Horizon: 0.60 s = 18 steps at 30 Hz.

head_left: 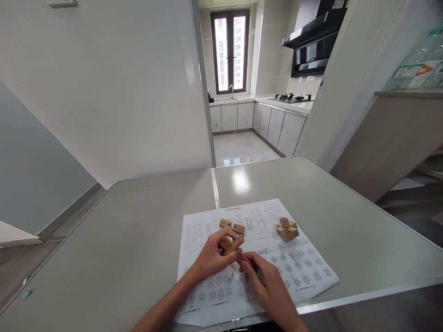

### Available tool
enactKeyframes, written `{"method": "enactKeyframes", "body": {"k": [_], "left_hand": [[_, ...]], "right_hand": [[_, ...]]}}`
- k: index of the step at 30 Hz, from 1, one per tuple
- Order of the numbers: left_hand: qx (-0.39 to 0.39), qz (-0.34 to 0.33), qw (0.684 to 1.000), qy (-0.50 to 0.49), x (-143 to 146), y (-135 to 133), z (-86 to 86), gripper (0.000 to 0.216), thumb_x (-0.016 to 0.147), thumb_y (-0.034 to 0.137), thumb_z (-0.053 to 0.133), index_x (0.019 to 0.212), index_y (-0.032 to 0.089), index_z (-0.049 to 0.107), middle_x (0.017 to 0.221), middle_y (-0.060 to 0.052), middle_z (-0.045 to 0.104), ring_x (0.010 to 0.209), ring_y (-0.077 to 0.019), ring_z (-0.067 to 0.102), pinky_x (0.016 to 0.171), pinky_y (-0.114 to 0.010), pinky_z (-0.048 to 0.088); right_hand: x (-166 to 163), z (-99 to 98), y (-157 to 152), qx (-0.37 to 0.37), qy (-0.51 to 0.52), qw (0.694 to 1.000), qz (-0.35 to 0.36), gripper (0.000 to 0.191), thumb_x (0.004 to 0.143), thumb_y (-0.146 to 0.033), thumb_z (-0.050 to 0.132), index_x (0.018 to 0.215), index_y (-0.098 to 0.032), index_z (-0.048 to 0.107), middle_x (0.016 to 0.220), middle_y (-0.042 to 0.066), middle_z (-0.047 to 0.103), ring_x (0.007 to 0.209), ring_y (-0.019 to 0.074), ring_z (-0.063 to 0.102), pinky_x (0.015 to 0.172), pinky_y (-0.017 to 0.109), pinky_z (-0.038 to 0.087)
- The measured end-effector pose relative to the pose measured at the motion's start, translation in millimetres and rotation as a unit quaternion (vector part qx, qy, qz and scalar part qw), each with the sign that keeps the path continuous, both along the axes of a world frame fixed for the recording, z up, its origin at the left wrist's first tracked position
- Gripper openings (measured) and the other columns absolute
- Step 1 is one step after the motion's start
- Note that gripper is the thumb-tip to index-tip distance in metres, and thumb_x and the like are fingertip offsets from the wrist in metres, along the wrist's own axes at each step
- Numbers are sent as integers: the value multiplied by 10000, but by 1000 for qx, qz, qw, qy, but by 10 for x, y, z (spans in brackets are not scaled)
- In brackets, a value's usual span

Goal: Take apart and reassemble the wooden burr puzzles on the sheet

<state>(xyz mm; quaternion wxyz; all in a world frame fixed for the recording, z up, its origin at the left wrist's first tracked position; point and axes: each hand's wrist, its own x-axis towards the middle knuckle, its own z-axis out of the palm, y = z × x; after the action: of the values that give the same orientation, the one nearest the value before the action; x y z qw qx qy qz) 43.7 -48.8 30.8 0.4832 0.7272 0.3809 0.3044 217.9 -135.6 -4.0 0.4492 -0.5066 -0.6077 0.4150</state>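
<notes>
My left hand is closed around notched wooden puzzle pieces, thumb and forefinger pinching them above the printed sheet. Close against it, my right hand grips another wooden puzzle piece, mostly covered by its fingers. The pieces in the two hands meet or nearly touch; whether they interlock I cannot tell. Just beyond the left fingers, a loose notched wooden piece lies on the sheet beside another one. Right of both hands sits an assembled wooden burr puzzle.
The sheet, printed with small puzzle diagrams, lies on a grey-green table near its front edge. A metal seam crosses the tabletop. A small teal object is at the far left edge. Beyond the table is a kitchen doorway.
</notes>
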Motion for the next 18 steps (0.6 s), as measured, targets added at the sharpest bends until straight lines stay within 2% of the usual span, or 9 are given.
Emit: {"method": "enactKeyframes", "body": {"k": [6, 9, 13, 15, 18], "left_hand": [[-65, 12, 997, -45, -25, 25, 23, 264, 853, 388, 731, 928, 186, 579, 689, 61, 474, 592, -87, 413, 574, -210, 329], [-132, -35, 987, -84, -61, 67, 14, 325, 843, 441, 760, 940, 174, 602, 789, 33, 566, 544, -57, 412, 521, -200, 315], [-269, -149, 935, -179, -124, 128, -22, 476, 886, 565, 707, 1116, 154, 643, 1031, -70, 684, 429, -9, 423, 432, -200, 294], [-301, -176, 913, -214, -146, 145, -36, 528, 919, 598, 662, 1194, 147, 653, 1092, -112, 694, 428, -9, 453, 424, -198, 303], [-315, -193, 896, -246, -156, 150, -33, 517, 963, 587, 612, 1224, 145, 673, 1172, -145, 682, 442, -11, 489, 420, -197, 312]], "right_hand": [[-20, 4, -11, -3, -9, 1000, -12, 345, 1071, -457, 442, 961, -220, 667, 798, 6, 666, 679, 169, 552, 641, 251, 417], [-22, 7, -10, -6, 1, 1000, -7, 351, 1070, -466, 439, 968, -222, 668, 805, 3, 669, 675, 165, 551, 642, 249, 416], [-17, -6, -12, -15, 13, 1000, -10, 357, 1067, -483, 435, 954, -224, 654, 808, 1, 659, 673, 163, 548, 647, 251, 417], [-14, -17, -16, -21, 17, 1000, -14, 362, 1063, -495, 436, 933, -226, 640, 805, 3, 658, 670, 166, 547, 637, 254, 415], [-12, -27, -21, -26, 17, 999, -15, 373, 1060, -510, 433, 905, -227, 621, 802, 8, 658, 679, 172, 555, 629, 258, 411]]}}
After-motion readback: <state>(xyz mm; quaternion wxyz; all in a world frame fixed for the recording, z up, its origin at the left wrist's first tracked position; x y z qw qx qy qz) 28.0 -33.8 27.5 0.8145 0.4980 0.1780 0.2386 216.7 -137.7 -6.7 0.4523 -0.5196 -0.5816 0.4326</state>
